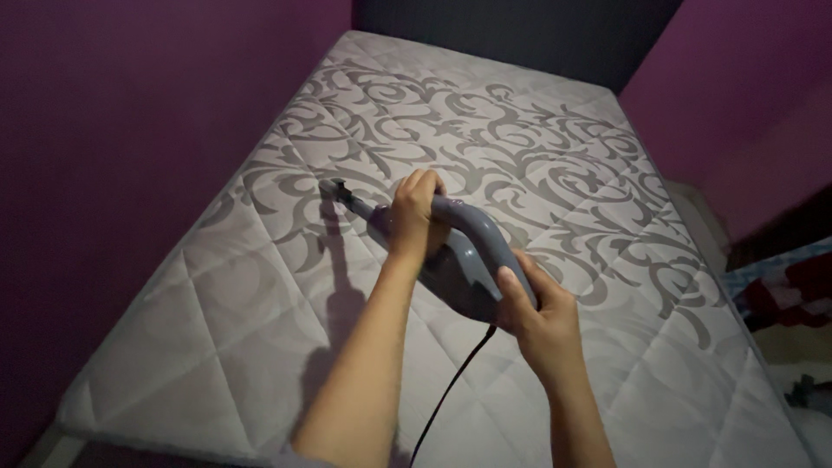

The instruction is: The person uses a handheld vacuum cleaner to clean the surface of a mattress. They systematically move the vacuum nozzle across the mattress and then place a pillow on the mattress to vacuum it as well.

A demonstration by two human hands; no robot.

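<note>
Here you held the grey handheld vacuum (464, 260) over the bare quilted mattress (260, 286), left hand (414, 212) clenched round its front neck, right hand (537, 316) grasping the rear handle, nozzle (334, 189) touching the fabric. Judging by that, you were mid-pass; the next stroke called for steady pressure and minding the black cord (451, 390).

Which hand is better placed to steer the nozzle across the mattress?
Probably the left hand: it grips the grey handheld vacuum nearest the nozzle. The right hand holds the rear handle by the cord.
</note>
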